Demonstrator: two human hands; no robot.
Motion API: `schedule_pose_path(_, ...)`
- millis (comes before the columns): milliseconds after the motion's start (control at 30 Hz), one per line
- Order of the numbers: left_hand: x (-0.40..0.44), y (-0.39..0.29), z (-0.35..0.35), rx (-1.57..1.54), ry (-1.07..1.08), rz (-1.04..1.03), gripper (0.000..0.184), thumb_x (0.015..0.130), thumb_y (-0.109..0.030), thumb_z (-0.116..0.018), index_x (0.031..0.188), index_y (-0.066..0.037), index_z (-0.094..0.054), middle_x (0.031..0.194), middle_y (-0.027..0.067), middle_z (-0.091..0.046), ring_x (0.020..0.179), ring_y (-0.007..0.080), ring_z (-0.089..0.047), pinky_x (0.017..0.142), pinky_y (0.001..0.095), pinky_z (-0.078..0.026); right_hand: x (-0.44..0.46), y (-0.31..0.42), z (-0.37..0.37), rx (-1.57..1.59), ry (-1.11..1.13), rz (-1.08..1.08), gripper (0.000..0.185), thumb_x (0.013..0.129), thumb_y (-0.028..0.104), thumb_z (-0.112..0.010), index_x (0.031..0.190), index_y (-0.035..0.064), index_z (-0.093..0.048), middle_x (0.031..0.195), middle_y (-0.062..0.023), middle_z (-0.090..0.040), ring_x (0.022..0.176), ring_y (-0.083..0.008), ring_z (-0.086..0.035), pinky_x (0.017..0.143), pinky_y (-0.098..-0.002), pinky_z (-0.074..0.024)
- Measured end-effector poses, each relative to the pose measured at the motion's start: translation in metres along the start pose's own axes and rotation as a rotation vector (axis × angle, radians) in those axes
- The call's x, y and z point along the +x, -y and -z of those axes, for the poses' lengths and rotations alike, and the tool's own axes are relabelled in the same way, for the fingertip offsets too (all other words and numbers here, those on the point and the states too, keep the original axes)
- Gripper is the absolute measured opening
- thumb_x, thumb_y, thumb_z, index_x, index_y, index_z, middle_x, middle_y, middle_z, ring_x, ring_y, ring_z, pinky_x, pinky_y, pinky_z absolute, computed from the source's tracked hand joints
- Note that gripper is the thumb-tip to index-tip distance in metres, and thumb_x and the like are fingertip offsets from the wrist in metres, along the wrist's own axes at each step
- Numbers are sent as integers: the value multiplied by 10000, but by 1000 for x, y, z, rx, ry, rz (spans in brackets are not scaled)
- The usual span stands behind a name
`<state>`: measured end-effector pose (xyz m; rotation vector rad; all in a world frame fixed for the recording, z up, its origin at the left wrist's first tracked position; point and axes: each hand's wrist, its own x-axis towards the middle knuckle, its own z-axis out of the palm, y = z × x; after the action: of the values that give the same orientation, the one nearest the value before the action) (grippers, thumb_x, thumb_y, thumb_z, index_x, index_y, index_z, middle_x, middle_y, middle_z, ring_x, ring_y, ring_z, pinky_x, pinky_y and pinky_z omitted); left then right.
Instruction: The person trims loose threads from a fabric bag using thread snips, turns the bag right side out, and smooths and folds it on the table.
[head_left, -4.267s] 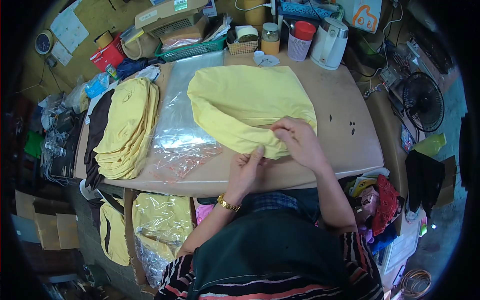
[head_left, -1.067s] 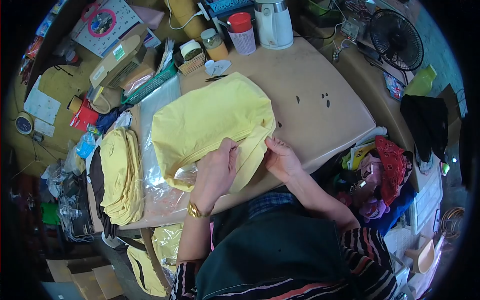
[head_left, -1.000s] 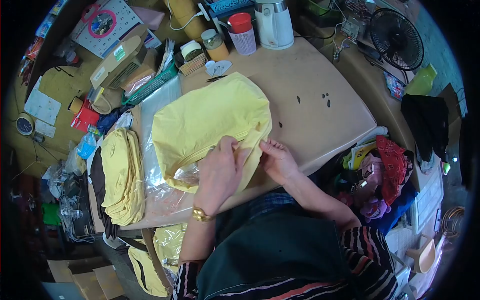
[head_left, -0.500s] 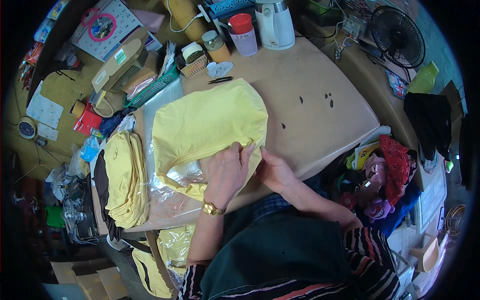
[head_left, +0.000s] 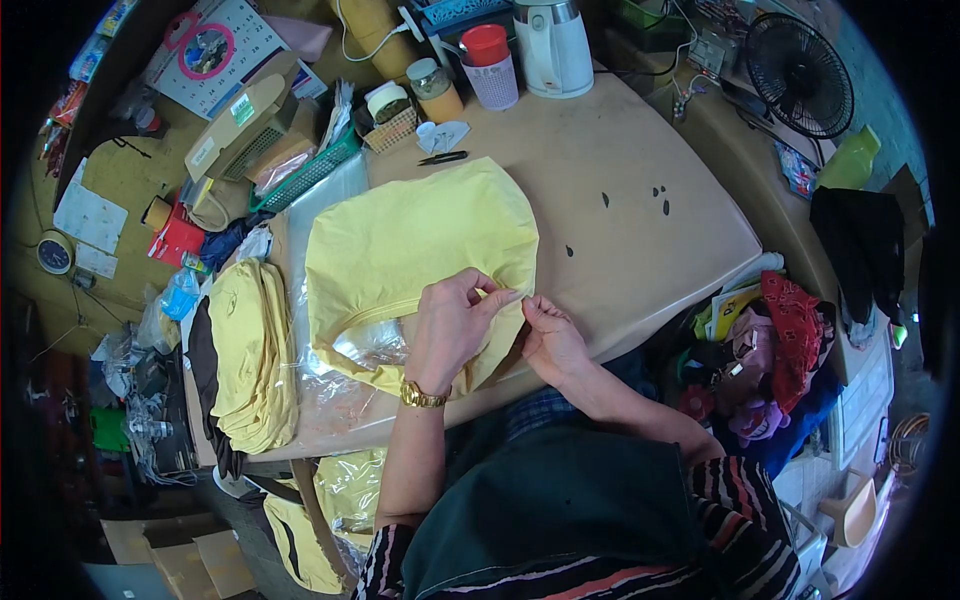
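A yellow cloth piece (head_left: 420, 235) lies on the brown-covered table (head_left: 640, 150), its near side open in a loop through which clear plastic shows. My left hand (head_left: 452, 325), with a gold watch at the wrist, rests over the cloth's near right part and pinches its edge between thumb and fingers. Touching the same edge from the right, my right hand (head_left: 552, 338) has thumb and forefinger closed on the cloth, close to the left fingertips. Its other fingers are curled. Clear plastic sheets (head_left: 325, 385) lie beneath and left of the cloth.
Folded yellow cloths (head_left: 250, 350) are stacked at the table's left. A small black tool (head_left: 443, 158) lies beyond the cloth. Along the back stand a green basket (head_left: 305, 175), jars, a red-lidded cup (head_left: 487, 65) and a white kettle (head_left: 553, 50). A fan (head_left: 798, 75) is at right.
Compared with about four seconds ago, the view has turned and the cloth's right edge is gathered differently. Over the last second my hands have shifted slightly along that edge, their fingertips drawing closer together.
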<state>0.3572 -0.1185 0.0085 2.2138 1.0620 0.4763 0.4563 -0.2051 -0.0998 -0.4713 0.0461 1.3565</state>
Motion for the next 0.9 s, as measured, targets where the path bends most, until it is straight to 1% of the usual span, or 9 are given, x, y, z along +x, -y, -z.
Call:
schedule_pose_path(133,5,19,-7,76,-71,-39,269,823,-239,-763,855,21,-700,567,55,-600,495,124,-494,484,293,-401,11,-6,18,-96,122,91,120,975,163,-577,885,86,-587,916,-20,-643,863,-135,-607,821,-310,-488)
schedule_pose_path(200,4,20,-8,11,-116,-80,262,838,-232,-742,863,25,-706,625,108,-643,544,150,-577,525,306,-446,10,-6,18,-125,164,110,119,976,158,-575,884,84,-587,914,-17,-642,863,-133,-608,828,-309,-490)
schedule_pose_path(433,-6,11,-7,164,15,-140,262,870,-247,-696,835,13,-690,676,186,-645,594,294,-638,561,382,-479,8,3,-6,-14,-51,-3,90,966,141,-583,889,93,-587,848,-7,-614,804,-146,-596,788,-307,-489)
schedule_pose_path(500,-7,14,-13,288,-199,-223,253,903,-231,-653,801,0,-658,636,196,-605,562,334,-604,531,409,-449,15,8,7,17,-27,-26,86,963,148,-589,893,98,-588,829,-9,-610,784,-152,-594,758,-303,-488)
schedule_pose_path(567,-5,13,-6,278,-282,-185,261,923,-229,-620,784,-9,-628,623,202,-591,569,365,-594,533,432,-448,24,13,34,-22,237,-20,99,959,190,-602,904,109,-591,803,-14,-608,755,-159,-594,688,-291,-470)
schedule_pose_path(600,-3,13,0,270,-364,-144,274,944,-228,-588,767,-18,-597,610,209,-578,577,395,-585,535,456,-448,22,13,30,-22,238,-20,99,959,190,-602,904,109,-591,803,-14,-608,755,-159,-594,688,-291,-470)
schedule_pose_path(700,0,8,13,196,-274,-108,304,952,-236,-579,756,-4,-570,596,217,-557,578,409,-575,524,464,-428,9,17,9,-110,119,-38,135,961,246,-599,961,110,-604,830,-20,-617,733,-171,-565,686,-317,-454)
schedule_pose_path(767,-1,8,14,186,-226,-100,311,949,-237,-585,752,3,-573,601,224,-557,585,417,-572,524,465,-425,4,25,-12,-189,24,-101,185,937,288,-646,878,116,-609,790,-13,-623,676,-126,-565,644,-268,-448)
schedule_pose_path(900,-8,16,9,103,-44,-100,361,899,-262,-663,699,24,-573,542,183,-503,480,300,-491,491,402,-397,17,24,-6,-240,96,-85,208,921,299,-670,838,115,-619,754,-4,-625,658,-100,-550,633,-254,-437)
